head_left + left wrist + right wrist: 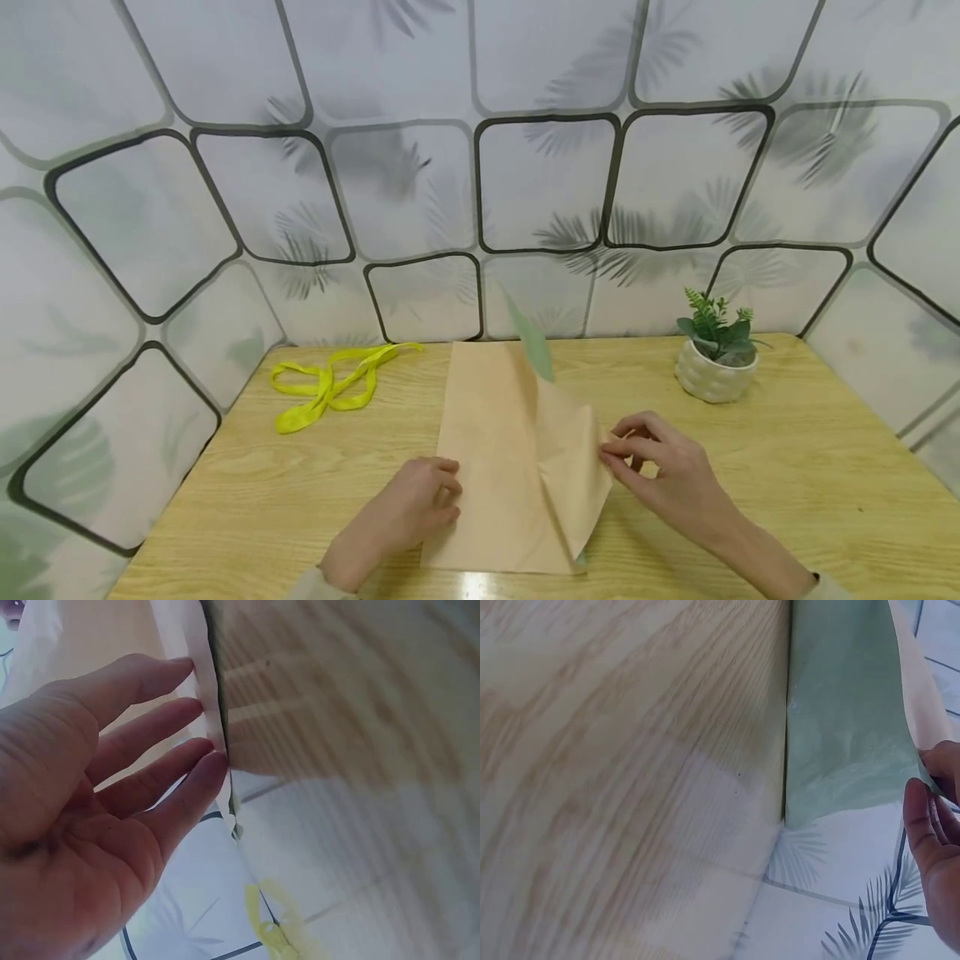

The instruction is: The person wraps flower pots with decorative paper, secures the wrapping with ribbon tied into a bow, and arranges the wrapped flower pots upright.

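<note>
A sheet of paper, peach on top and green beneath, lies on the table, its right side lifted and creased. My right hand pinches the raised right edge between thumb and fingertips. In the right wrist view, that hand holds the edge at the frame's right, and the green underside faces the camera. Along the paper's left edge rests my left hand, fingers loosely bent. The left wrist view shows this hand's fingertips touching the edge of the paper, not curled round it.
A yellow ribbon lies in loose loops at the back left of the wooden table. Toward the back right stands a white pot with a green plant. Patterned cloth walls enclose the table's back and sides.
</note>
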A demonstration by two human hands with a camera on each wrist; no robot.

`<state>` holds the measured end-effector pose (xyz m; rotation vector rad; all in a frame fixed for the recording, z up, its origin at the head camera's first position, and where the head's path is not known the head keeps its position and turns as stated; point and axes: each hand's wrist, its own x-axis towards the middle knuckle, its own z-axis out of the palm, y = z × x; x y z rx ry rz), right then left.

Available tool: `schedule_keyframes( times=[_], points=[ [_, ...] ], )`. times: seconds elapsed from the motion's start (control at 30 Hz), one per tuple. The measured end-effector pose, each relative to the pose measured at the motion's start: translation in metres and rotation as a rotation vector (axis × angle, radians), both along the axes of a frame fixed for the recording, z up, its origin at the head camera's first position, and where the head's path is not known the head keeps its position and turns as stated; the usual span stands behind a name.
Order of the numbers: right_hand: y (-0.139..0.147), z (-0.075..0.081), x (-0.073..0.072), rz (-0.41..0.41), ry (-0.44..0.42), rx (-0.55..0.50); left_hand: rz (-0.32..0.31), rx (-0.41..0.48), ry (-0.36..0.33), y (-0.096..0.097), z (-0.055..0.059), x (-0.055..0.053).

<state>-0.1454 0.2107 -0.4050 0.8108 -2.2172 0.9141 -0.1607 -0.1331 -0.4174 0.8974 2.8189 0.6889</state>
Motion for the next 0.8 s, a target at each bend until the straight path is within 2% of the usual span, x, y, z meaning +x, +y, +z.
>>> schedule_keyframes(
  times=[0.17, 0.37, 0.53, 0.8],
  points=[
    [0.003, 0.002, 0.001, 0.016, 0.019, -0.027, 0.044, -0.016, -0.066, -0.001, 0.004, 0.000],
    [0.008, -0.001, 0.003, -0.010, 0.018, -0.030, 0.061, -0.031, -0.085, -0.004, 0.006, -0.002],
    [0.017, -0.006, 0.006, -0.046, 0.032, -0.044, 0.078, -0.011, -0.108, -0.007, 0.005, -0.002],
    [0.025, -0.010, 0.008, -0.050, 0.048, -0.068, 0.108, 0.020, -0.137, -0.016, 0.005, -0.002]
  ],
)
